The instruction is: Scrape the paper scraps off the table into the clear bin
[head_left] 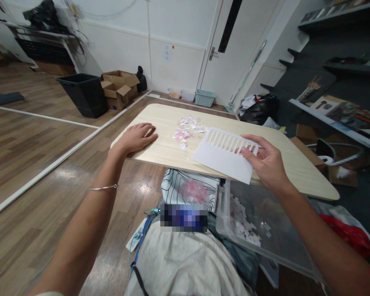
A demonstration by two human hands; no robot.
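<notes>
My right hand point(262, 158) grips a white sheet point(223, 158) with a row of long slots cut along its far side. The thumb lies on top, near the sheet's right end, and the sheet is tilted over the table's near edge. Small white and pinkish paper scraps point(185, 133) lie scattered on the pale wooden table point(163, 119), just beyond the sheet's left corner. At the table's left end, my left hand point(138, 137) rests palm down with its fingers spread and nothing in it.
Below the table, at my right, a clear plastic bin point(274, 222) holds white scraps. A striped cloth with pink bits point(194, 189) lies over my lap. A black trash bin point(84, 94) and cardboard boxes point(119, 88) stand beyond on the floor. Shelves point(336, 119) line the right side.
</notes>
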